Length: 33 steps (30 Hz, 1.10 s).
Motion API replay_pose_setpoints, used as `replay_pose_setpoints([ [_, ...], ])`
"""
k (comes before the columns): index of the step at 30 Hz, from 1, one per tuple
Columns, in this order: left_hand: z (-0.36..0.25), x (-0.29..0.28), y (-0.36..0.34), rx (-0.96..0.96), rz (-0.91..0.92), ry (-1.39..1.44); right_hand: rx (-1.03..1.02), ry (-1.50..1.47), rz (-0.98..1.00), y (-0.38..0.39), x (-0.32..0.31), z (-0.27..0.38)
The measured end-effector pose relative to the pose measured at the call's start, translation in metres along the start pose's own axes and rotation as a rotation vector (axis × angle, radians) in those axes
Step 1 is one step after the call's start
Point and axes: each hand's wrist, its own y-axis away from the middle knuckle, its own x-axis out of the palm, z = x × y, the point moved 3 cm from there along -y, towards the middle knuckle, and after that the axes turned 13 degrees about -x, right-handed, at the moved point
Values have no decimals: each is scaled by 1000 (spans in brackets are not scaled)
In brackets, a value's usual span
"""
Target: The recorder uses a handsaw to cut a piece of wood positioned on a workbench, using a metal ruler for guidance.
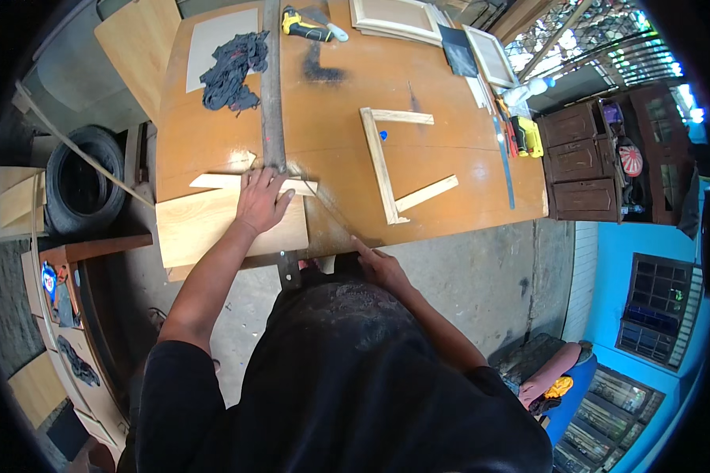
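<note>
My left hand (262, 197) lies with fingers apart on a pale wood strip (209, 180), pressing it beside a long dark metal bar (273, 102) that runs across the workbench. A wide light board (201, 232) lies under my left wrist at the near edge. My right hand (383, 268) is closed low at the bench edge, gripping the end of a thin blade (331, 209), apparently a saw, which reaches blurred toward the strip; its handle is hidden. To the right sits a three-sided wooden frame (383, 177) with a small blue object (383, 135) inside it.
The bench (489, 189) also holds dark rags (233, 71), yellow tools (528, 135), a power tool (312, 27), frames (394, 20) and a white bottle (521, 93). A tire (83, 181) stands left, a wooden cabinet (576, 158) right, and piled cloths (556, 378) lower right.
</note>
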Motion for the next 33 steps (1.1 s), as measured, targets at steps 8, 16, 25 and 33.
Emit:
replay_pose_setpoints([
  [8, -9, -5, -5, 37, -86, -7, 83, -28, -62, 4, -4, 13],
  [16, -11, -7, -5, 52, -105, -11, 114, -59, -116, 0, -4, 17],
  [25, -12, -7, -7, 32, -60, 3, 37, -17, -113, -80, 5, 1],
  [33, -9, -5, -6, -46, -133, -20, 152, 25, 13, -55, -5, 4],
])
